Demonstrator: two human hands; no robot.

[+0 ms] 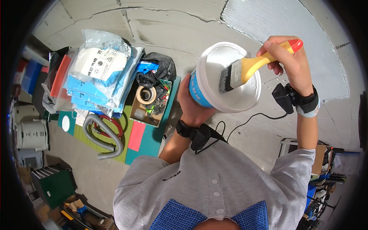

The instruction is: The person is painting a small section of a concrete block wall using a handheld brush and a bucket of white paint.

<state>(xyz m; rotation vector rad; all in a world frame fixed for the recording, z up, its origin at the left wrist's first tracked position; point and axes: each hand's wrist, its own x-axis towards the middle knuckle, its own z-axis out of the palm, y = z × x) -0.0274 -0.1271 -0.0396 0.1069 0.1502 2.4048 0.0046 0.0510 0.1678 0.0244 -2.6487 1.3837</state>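
Note:
My left hand (192, 103) wraps round the side of a white plastic bucket (202, 86) with a blue label, holding it up in front of me. White paint (226, 53) coats the inside of the bucket. Between the thumb and fingers of my right hand (285, 57) is the yellow, red-tipped handle of a paintbrush (260, 63). The brush's dark bristles, grey with paint at the ends, are over the bucket's opening; whether they touch the paint I cannot tell. Straps with black devices sit on both my wrists.
A block wall (172, 28) rises ahead, its upper right part coated white. At left, a table (149, 143) bears plastic-wrapped packages (101, 63), a box of small parts (147, 115), a tape roll (146, 95) and a grey hose (115, 140). A cable (255, 116) runs between my wrists.

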